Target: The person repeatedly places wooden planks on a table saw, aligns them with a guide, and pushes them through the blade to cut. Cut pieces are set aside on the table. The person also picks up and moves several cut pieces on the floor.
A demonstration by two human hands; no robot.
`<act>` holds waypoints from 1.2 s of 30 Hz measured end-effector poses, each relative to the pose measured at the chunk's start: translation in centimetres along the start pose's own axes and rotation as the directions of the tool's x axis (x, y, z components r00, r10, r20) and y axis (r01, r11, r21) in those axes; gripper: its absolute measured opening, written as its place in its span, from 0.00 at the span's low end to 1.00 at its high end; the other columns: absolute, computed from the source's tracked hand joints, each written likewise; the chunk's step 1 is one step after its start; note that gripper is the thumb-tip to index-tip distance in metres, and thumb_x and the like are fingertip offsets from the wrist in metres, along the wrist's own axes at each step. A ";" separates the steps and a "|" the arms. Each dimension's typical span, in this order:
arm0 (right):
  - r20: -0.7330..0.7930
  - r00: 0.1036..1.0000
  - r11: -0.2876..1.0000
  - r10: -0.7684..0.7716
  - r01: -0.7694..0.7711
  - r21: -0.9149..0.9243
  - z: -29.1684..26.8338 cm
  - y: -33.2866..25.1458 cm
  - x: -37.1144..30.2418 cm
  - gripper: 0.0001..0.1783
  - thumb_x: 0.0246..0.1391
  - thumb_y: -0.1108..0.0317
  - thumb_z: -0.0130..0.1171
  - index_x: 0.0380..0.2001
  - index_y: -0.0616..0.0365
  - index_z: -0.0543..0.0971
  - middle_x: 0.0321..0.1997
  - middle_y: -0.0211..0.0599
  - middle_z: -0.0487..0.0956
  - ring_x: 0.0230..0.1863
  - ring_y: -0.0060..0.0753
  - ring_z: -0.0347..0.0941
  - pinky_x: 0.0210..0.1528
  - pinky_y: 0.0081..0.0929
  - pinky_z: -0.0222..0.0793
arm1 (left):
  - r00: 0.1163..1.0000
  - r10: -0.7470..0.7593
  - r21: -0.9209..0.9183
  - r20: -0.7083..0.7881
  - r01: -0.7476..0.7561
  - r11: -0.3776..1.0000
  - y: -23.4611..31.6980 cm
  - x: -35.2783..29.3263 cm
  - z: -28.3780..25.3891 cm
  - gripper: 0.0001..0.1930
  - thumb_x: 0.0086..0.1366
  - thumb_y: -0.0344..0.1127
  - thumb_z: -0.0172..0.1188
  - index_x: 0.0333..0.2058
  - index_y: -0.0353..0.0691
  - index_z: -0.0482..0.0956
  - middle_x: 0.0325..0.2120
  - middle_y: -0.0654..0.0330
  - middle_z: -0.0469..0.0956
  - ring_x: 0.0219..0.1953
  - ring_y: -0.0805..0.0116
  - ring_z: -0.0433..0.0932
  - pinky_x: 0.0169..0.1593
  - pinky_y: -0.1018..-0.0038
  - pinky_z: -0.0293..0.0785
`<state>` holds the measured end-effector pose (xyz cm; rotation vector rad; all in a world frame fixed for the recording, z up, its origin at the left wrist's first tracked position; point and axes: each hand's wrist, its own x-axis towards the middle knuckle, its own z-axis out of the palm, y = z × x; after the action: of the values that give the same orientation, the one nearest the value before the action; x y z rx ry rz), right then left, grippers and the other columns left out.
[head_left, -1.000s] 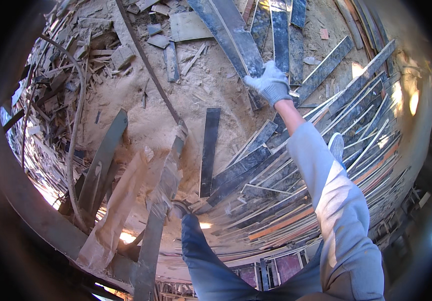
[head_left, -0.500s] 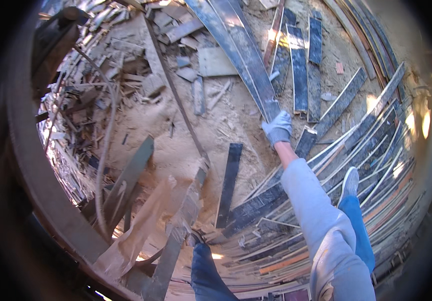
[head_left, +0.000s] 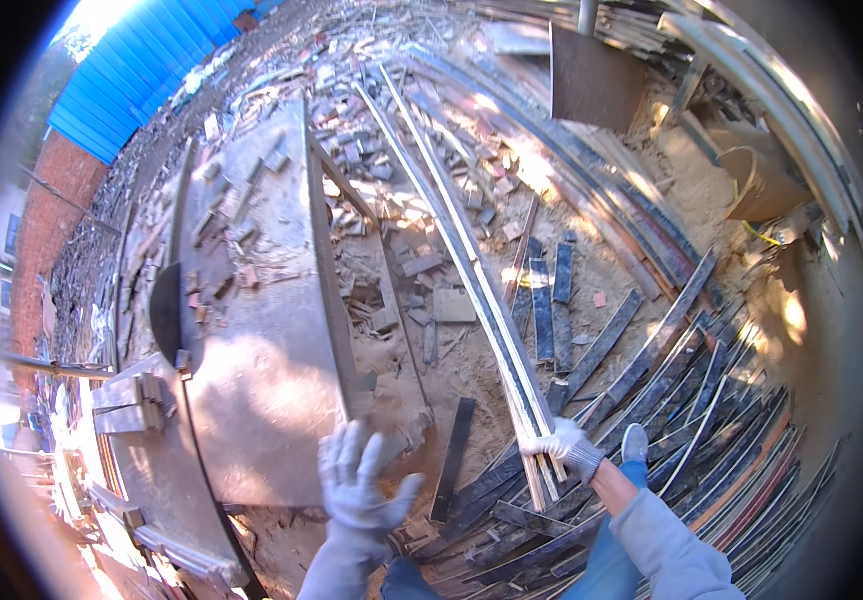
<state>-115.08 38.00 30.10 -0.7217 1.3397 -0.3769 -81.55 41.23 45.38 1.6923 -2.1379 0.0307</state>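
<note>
Over sandy yard ground (head_left: 466, 355) beside a dusty tabletop (head_left: 261, 430), the right grip (head_left: 567, 448) clasps long strips (head_left: 500, 332), the left grip (head_left: 361, 490) splayed.

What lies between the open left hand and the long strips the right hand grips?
The head view shows a narrow dark board on sandy ground, with more dark boards nearer the strips.

On my feed, left glove (head_left: 363, 482) and right glove (head_left: 567, 449): both whitish grey. Long strips (head_left: 502, 335): pale tan, dark-striped lengthwise. I log trousers (head_left: 599, 558) in blue, tabletop (head_left: 261, 420) dusty tan-grey and sun-dappled, sheeting (head_left: 116, 95) bright blue, ribbed; brick wall (head_left: 56, 220) reddish-brown.
</note>
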 end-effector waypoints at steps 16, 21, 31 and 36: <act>0.262 0.963 0.942 0.068 -0.148 0.301 -10.2 -5.9 -24.9 0.34 0.66 0.38 0.65 0.51 0.64 0.85 0.39 0.35 0.88 0.35 0.25 0.84 0.37 0.25 0.79 | 0.119 -0.263 -0.253 0.957 0.785 -0.566 31.2 9.5 3.7 0.21 0.68 0.51 0.72 0.46 0.37 0.84 0.33 0.52 0.88 0.26 0.58 0.85 0.34 0.62 0.86; 0.312 0.948 0.938 0.062 -0.162 0.305 -5.5 -6.1 -33.2 0.39 0.65 0.28 0.59 0.46 0.59 0.84 0.36 0.34 0.86 0.30 0.25 0.82 0.31 0.30 0.79 | 0.188 -0.389 -0.366 0.902 0.811 -0.456 32.4 7.0 -5.6 0.19 0.65 0.40 0.75 0.48 0.34 0.82 0.34 0.49 0.87 0.27 0.60 0.86 0.31 0.64 0.85; 0.815 0.531 0.835 0.233 -0.539 0.113 7.3 1.9 -40.0 0.60 0.58 0.15 0.45 0.77 0.52 0.63 0.73 0.45 0.73 0.72 0.49 0.68 0.73 0.60 0.64 | 0.431 -0.507 -0.492 0.746 0.871 0.016 29.3 -15.1 -23.6 0.36 0.50 0.37 0.81 0.56 0.28 0.77 0.44 0.55 0.84 0.45 0.67 0.83 0.51 0.68 0.82; 0.505 0.828 0.574 0.243 -0.543 0.613 11.2 4.1 -27.3 0.67 0.50 0.08 0.40 0.74 0.57 0.68 0.74 0.57 0.71 0.75 0.65 0.63 0.76 0.68 0.58 | 0.329 -0.612 -0.153 0.720 0.934 0.323 32.4 -28.9 -34.7 0.46 0.47 0.49 0.82 0.62 0.34 0.73 0.47 0.45 0.85 0.52 0.48 0.85 0.57 0.58 0.81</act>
<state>-110.71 61.12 48.33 0.2239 0.8221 -0.3503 -96.31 85.75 75.16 2.3246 -0.9897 -1.4213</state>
